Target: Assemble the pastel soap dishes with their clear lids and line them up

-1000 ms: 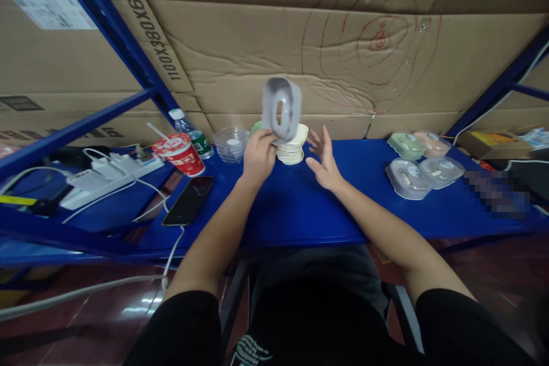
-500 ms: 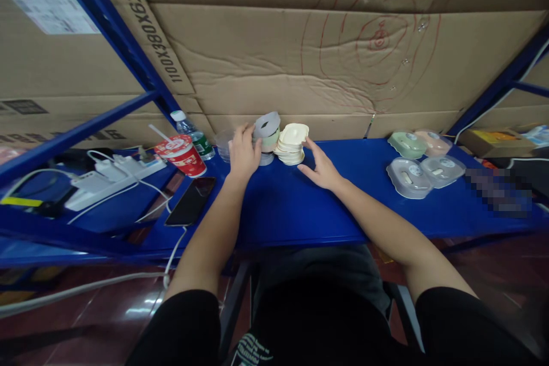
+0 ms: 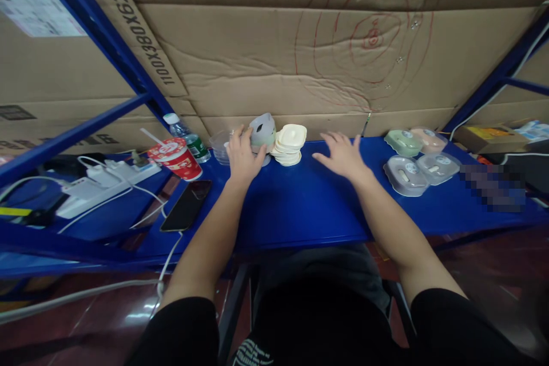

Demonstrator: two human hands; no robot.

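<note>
My left hand is closed around the side of a pale grey-green rounded piece with a dark slot in its top, thumb in front and fingers at its left. The piece hides part of what lies under it. Close by on the right stands an uneven stack of cream-coloured square lids or trays, touched by neither hand. My right hand hangs over the blue table, fingers spread, holding nothing. Clear plastic cups or covers sit behind and left of my left hand.
To the left stand a red paper cup with a straw, a water bottle, a phone and a power strip with cables. Several lidded plastic cases lie at the right. A cardboard wall closes the back.
My right hand has moved right, away from the cream stack, and its fingers have spread. My left hand now wraps further around the grey-green piece, whose top has tilted. The view has shifted slightly.
</note>
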